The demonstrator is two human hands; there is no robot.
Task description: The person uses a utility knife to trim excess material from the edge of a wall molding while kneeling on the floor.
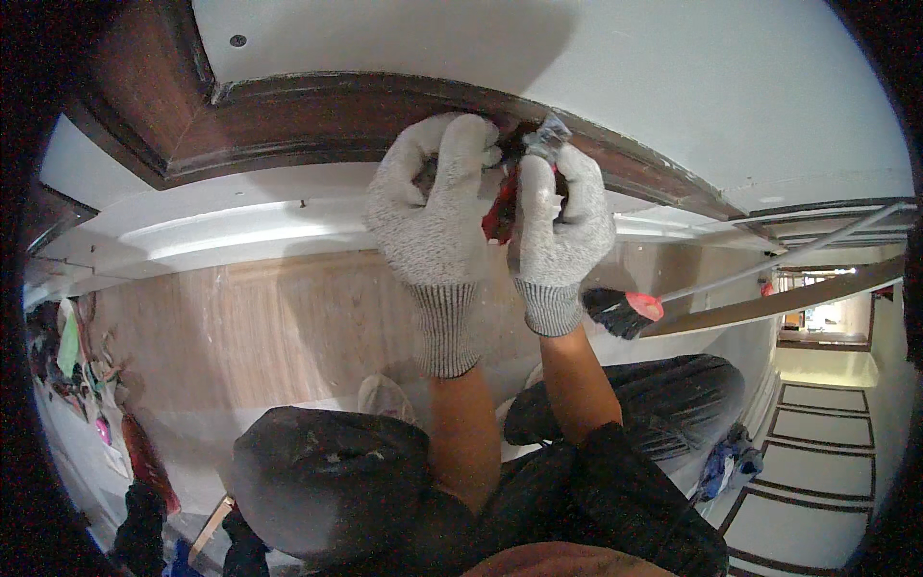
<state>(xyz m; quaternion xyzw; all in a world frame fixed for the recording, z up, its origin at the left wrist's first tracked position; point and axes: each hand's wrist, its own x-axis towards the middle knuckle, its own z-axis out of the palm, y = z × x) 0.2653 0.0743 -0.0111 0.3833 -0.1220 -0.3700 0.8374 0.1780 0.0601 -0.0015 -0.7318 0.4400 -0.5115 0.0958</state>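
Red object point(500, 213), one, kind not readable: lying between the two gloved hands, just right of the left hand and against the right hand's thumb, part of it showing behind that thumb. Far left: green cloth point(68, 337), hanging among mixed clutter. Next: dark wooden moulding point(288, 120), running along the edge of a white panel point(385, 38) and passing behind both hands; below it, a wood-grain surface point(250, 327), stretching rightward. Centre: left hand point(428, 216), in a pale knit glove, curling its fingers at the moulding; whether it is pinching anything, cannot tell. Beside it: right hand point(565, 226), gloved alike, bending thumb and fingers inward and gripping the red object; a clear crumpled piece point(548, 137) is jutting above its fingertips, touching or nearly touching the moulding. Right of the hands: brush point(623, 313), black bristles, red head, its grey handle slanting up to the right. Lower right: blue cloth bundle point(728, 466), lying near the dark-trousered knee point(687, 399). Far right: dark-framed white panels point(817, 457), lining the wall below a bright opening point(817, 298).
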